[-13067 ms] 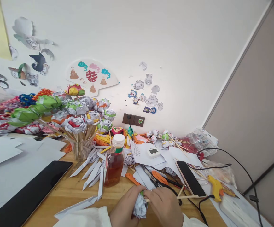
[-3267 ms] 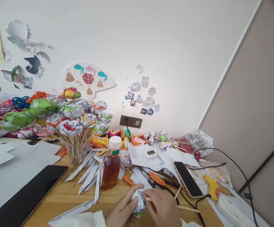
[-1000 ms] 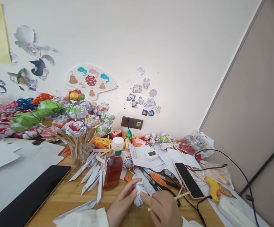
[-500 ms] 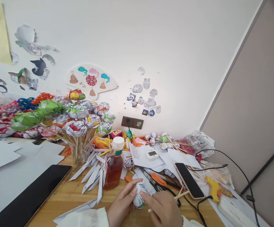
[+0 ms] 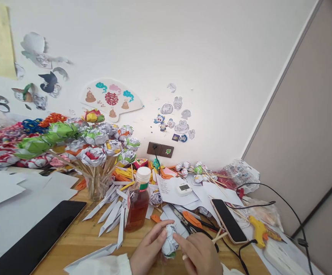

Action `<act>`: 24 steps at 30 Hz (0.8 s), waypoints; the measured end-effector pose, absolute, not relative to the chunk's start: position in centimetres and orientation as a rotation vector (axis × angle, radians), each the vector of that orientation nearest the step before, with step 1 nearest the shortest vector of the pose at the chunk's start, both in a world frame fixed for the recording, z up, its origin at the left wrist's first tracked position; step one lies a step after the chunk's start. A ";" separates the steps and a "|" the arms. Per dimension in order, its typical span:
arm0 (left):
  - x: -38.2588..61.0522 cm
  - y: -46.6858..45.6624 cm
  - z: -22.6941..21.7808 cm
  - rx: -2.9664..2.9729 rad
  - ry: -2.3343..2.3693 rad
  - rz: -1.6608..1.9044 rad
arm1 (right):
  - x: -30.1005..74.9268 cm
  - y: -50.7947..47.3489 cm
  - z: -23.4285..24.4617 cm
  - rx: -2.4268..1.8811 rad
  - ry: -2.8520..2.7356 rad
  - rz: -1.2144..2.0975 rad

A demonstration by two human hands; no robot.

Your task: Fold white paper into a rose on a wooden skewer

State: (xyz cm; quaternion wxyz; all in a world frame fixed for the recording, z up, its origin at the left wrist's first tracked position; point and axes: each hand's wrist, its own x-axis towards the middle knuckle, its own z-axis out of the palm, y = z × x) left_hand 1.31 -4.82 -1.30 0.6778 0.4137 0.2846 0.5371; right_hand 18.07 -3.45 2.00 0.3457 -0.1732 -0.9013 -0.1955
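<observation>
A white paper flower (image 5: 170,241) with a bit of green at its underside is held upright above the table, low in the middle of the view. My left hand (image 5: 151,246) is closed around its left side, thumb and fingers against the petals. On the other side, my right hand (image 5: 198,252) touches the petals with its index finger. A thin wooden stick (image 5: 219,237) runs through my right hand's curled fingers, its pale end showing below the flower. Black-handled scissors (image 5: 193,226) lie just behind that hand.
A bottle of reddish drink (image 5: 138,202) stands behind my left hand, near folded paper strips (image 5: 111,217). Finished paper flowers (image 5: 93,156) fill a clear jar at left. A dark tablet (image 5: 39,236), a phone (image 5: 230,221) and a corded yellow glue gun (image 5: 259,231) lie around.
The flower has turned slightly in my left hand and sits a little higher, showing more petals. My right index finger has shifted slightly along with it; the view has barely moved.
</observation>
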 end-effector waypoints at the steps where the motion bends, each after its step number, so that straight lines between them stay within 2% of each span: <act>1: 1.2 -4.8 -1.3 0.958 0.645 1.210 | 18.1 -3.5 2.1 -0.446 -2.343 -0.508; 24: 1.1 -5.1 -1.3 1.127 0.791 1.178 | 17.9 -3.6 2.2 -0.475 -2.432 -0.420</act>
